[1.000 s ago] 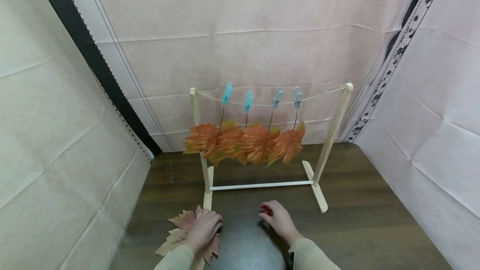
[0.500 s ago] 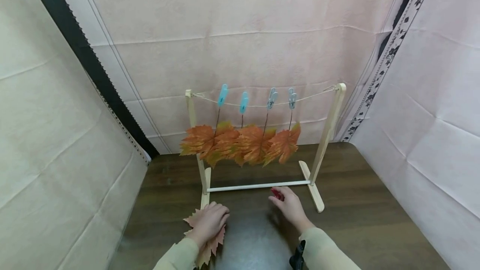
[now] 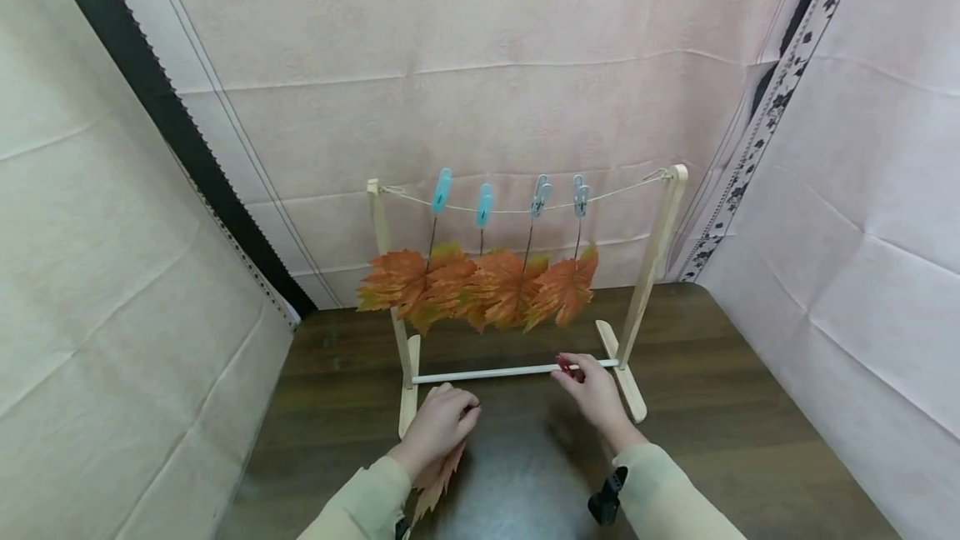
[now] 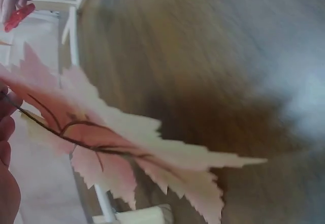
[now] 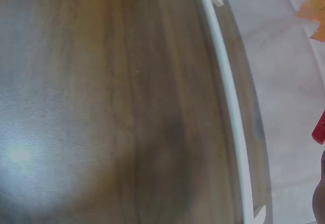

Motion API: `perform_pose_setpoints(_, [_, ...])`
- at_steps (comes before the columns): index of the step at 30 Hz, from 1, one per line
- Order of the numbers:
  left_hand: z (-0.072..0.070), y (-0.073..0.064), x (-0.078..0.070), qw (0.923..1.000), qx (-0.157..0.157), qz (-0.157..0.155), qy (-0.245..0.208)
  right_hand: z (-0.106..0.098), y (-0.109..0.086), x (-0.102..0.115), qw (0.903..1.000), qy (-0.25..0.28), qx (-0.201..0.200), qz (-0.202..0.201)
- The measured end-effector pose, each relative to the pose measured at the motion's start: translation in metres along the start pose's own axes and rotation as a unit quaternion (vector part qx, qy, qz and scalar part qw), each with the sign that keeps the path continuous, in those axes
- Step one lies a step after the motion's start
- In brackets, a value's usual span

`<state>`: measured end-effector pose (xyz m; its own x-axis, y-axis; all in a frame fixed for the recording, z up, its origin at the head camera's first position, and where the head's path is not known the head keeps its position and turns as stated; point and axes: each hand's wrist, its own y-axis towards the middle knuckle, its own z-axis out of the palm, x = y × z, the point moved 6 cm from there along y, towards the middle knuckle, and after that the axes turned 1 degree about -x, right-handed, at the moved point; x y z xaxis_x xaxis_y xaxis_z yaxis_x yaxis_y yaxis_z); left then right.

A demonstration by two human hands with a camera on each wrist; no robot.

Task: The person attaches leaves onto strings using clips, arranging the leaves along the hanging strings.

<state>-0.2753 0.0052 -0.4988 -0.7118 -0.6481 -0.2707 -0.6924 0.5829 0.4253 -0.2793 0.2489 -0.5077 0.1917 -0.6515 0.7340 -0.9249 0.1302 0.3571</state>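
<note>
My left hand (image 3: 441,427) pinches the dark stem of a pale pink and cream maple leaf (image 4: 111,132), which hangs below the hand in the head view. In the left wrist view the leaf spreads out above the table, its stem running to the fingers (image 4: 6,127). My right hand (image 3: 597,394) holds a red clothespin (image 4: 19,17) between thumb and fingers, close to the white crossbar (image 3: 487,374) of a wooden drying rack. Only an end of that clothespin shows in the right wrist view.
Several orange leaves (image 3: 510,286) hang from the rack's string (image 3: 630,187) by blue clothespins (image 3: 483,205). Wooden posts (image 3: 651,269) hold up the string at both ends. A pale cloth (image 3: 480,115) surrounds the brown table (image 3: 712,457).
My left hand has lifted the pink leaf off the table and moved right and forward with it. The right hand has carried the red clothespin forward and right toward the rack.
</note>
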Motion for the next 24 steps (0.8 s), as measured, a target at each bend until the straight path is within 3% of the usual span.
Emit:
perform_pose_setpoints(3, [-0.006,0.008,-0.004,0.9999,-0.011,-0.002,-0.006,-0.007,0.004,0.005,0.9999,0.012,-0.008,-0.002])
perform_pose_setpoints(8, [-0.012,0.021,-0.005,0.9985,-0.002,-0.025,-0.048,-0.018,0.010,0.011,0.9995,0.023,-0.021,0.006])
perform_pose_setpoints(15, [-0.021,0.038,-0.005,0.9870,0.006,-0.076,-0.141,-0.038,0.018,0.015,0.9975,0.055,-0.024,0.037])
perform_pose_setpoints(20, [-0.025,0.050,-0.009,0.9838,0.004,-0.088,-0.156,-0.053,0.025,0.021,0.9952,0.071,-0.058,0.033])
perform_pose_setpoints(24, [-0.028,0.058,-0.014,0.9848,-0.013,-0.082,-0.153,-0.063,0.031,0.022,0.9932,0.077,-0.075,0.043])
